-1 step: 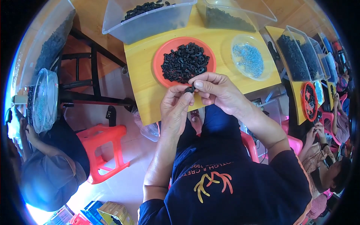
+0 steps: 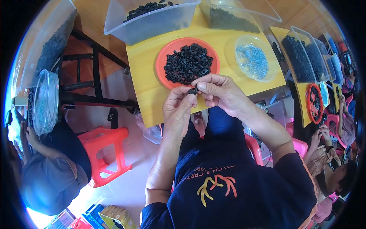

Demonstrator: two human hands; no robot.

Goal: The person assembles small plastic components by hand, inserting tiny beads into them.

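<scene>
From my remote seat I see the yellow table (image 2: 143, 84) carrying the red plate (image 2: 161, 68). Beyond the plate I see a clear tub (image 2: 156, 31); to its right, a round dish (image 2: 270, 68). At the plate's near edge, my right hand (image 2: 225, 93) and left hand (image 2: 177, 108) are each closed in a pinch on a small black piece (image 2: 193, 91).

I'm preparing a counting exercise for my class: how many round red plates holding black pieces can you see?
2: one red plate on the nearest yellow table; another red plate on the right-hand table. More may be hidden farther back.
</scene>
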